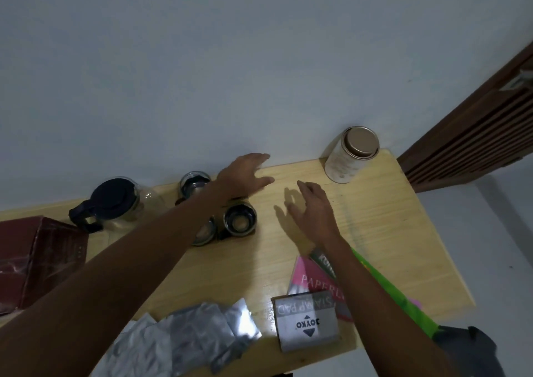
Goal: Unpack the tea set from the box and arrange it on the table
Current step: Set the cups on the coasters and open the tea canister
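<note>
Dim, soft blur, maybe edge distortion.

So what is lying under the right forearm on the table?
Under the right forearm a pink Paperline pack and a green sheet stick out, beside the Joyko stamp pad box. How far they reach beneath the arm is covered.

One glass teapot [115, 203] stands at the left, with three glass cups [239, 218] at centre. One tin [350, 154] upper right, one red box [37, 258] far left.
</note>
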